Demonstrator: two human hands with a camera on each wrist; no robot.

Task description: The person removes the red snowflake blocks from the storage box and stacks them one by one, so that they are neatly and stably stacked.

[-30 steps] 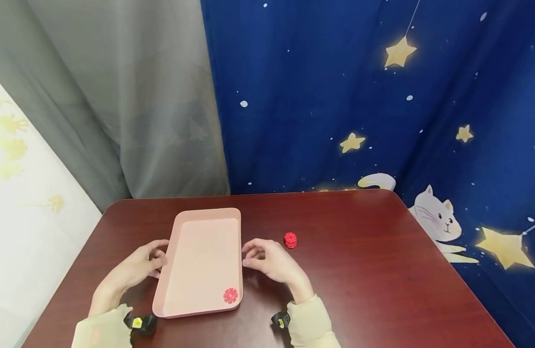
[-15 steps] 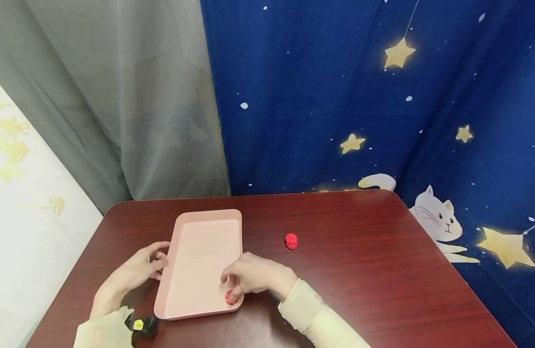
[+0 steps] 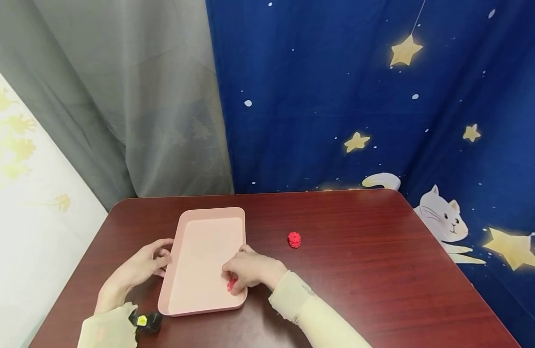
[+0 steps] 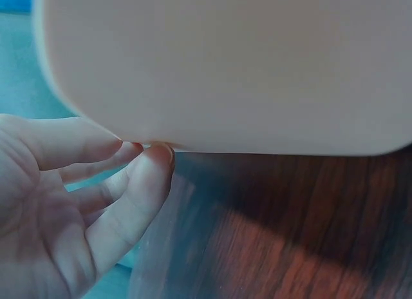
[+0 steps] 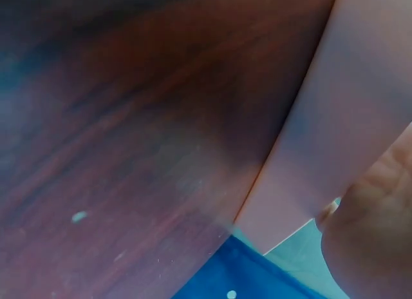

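A red toothed disc (image 3: 230,285) is pinched between the thumb and fingers of my right hand (image 3: 248,268), low over the near right corner of a pink tray (image 3: 206,256). My fingers cover part of the disc. At the tray's left side, my left hand (image 3: 141,263) rests its fingertips against the outer wall with the fingers loosely bent. In the left wrist view, the thumb and fingertips of that hand (image 4: 71,209) meet the edge of the tray (image 4: 225,73). The right wrist view shows only part of the palm (image 5: 376,238), with the disc out of sight.
A small pile of red toothed discs (image 3: 295,239) lies on the dark red table (image 3: 363,270), right of the tray. Grey and blue curtains (image 3: 315,106) hang behind the far table edge. A black wrist camera (image 3: 147,322) sits by the left cuff.
My right hand has moved from beside the tray's right wall into its near right corner, taken hold of the red disc and shifted it slightly away from me. The left hand has stayed put.
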